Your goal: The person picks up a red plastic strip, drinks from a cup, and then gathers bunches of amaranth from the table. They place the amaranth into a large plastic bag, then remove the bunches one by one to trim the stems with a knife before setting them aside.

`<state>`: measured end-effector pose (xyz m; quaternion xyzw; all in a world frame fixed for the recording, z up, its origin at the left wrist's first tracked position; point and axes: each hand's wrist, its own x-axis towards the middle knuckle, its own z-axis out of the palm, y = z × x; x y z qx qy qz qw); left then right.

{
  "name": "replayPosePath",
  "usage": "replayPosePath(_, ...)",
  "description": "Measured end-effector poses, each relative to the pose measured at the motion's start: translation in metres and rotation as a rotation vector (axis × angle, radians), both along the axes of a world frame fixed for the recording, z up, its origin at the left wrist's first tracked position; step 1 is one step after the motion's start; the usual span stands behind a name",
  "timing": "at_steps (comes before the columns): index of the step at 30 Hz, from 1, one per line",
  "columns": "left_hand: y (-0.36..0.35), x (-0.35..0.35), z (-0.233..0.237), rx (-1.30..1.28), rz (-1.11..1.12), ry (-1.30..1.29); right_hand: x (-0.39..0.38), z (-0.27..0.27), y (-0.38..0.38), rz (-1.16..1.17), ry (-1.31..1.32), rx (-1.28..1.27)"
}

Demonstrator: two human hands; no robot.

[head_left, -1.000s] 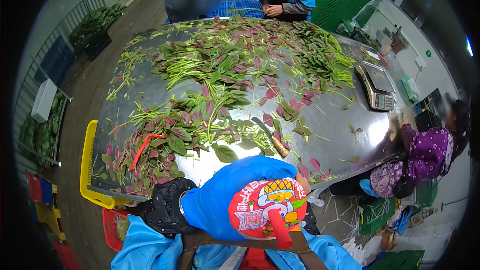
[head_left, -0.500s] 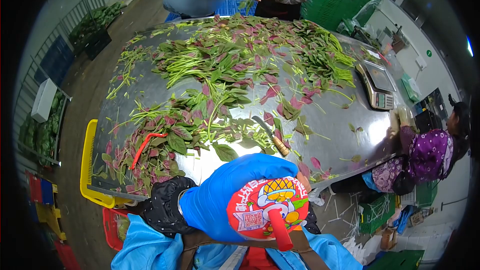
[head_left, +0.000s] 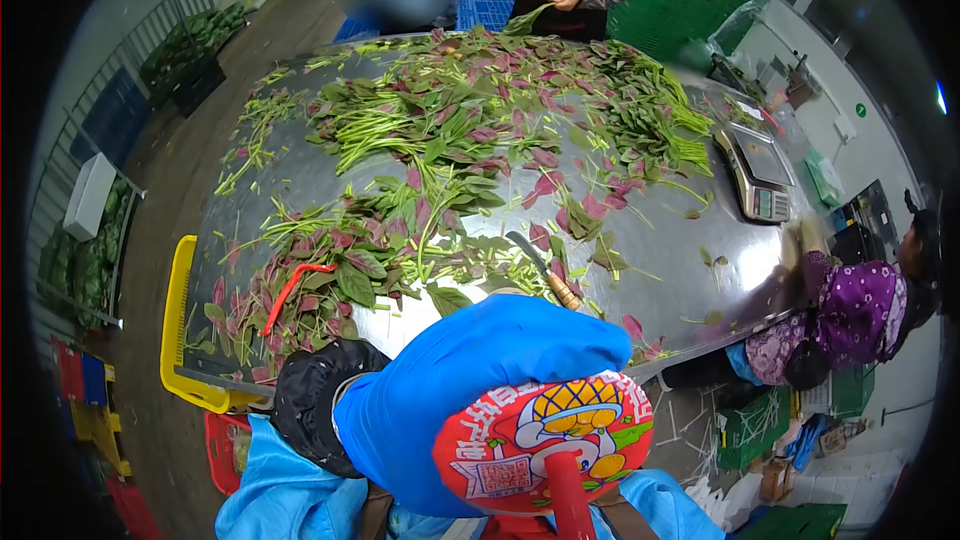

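Blue material (head_left: 470,360) rises in front of my body, spreading from the cuff of a black sleeve (head_left: 310,405). My left hand is hidden under or behind it, so its fingers do not show. Against the blue material is a round red printed disc (head_left: 590,415) with a fruit picture and a code label. A red handle-like piece (head_left: 570,500) stands out below it. No part of my right hand is visible. Just beyond the blue material, a knife (head_left: 560,288) with a wooden handle lies on the metal table (head_left: 700,280).
Red and green leafy stems (head_left: 420,210) cover much of the table. A red curved strip (head_left: 290,300) lies at left, a scale (head_left: 752,175) at right. A yellow crate (head_left: 178,320) stands by the left edge. Co-workers stand at the far side and at right.
The blue material and red disc have moved closer and spread to the right. Fingers seen earlier at the disc's right edge are now hidden. The far co-worker's hands have shifted.
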<state>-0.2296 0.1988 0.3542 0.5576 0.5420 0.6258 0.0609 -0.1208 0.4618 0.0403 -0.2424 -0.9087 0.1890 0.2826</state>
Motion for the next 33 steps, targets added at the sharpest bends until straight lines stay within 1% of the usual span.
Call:
replayPosePath(4, 0.002, 0.003, -0.001, 0.043, -0.004, -0.014, 0.001, 0.000, 0.000, -0.006, 0.003, -0.004)
replayPosePath(7, 0.001, -0.001, -0.003, 0.040, -0.033, 0.025, 0.002, 0.000, 0.000, -0.002, -0.008, -0.021)
replayPosePath(8, 0.002, -0.005, 0.002, 0.014, -0.075, 0.095, 0.002, -0.001, 0.000, -0.003, -0.005, -0.017)
replayPosePath(15, 0.000, 0.000, -0.002, 0.041, -0.035, 0.026, 0.001, -0.004, 0.001, -0.006, -0.002, 0.015)
replayPosePath(23, 0.000, 0.001, -0.008, 0.069, -0.005, -0.014, 0.002, -0.003, 0.000, -0.013, -0.021, -0.007)
replayPosePath(25, 0.000, 0.001, -0.007, 0.054, 0.001, -0.021, 0.000, -0.005, 0.001, -0.014, -0.008, 0.000)
replayPosePath(28, -0.008, 0.002, 0.003, -0.085, 0.005, 0.010, 0.001, -0.005, 0.001, -0.011, 0.002, 0.010)
replayPosePath(31, -0.009, 0.001, 0.008, -0.099, -0.009, 0.017, -0.001, -0.005, 0.001, -0.013, -0.005, 0.005)
replayPosePath(33, -0.009, 0.004, 0.006, -0.106, 0.041, 0.004, 0.001, -0.005, 0.000, -0.020, -0.018, 0.005)
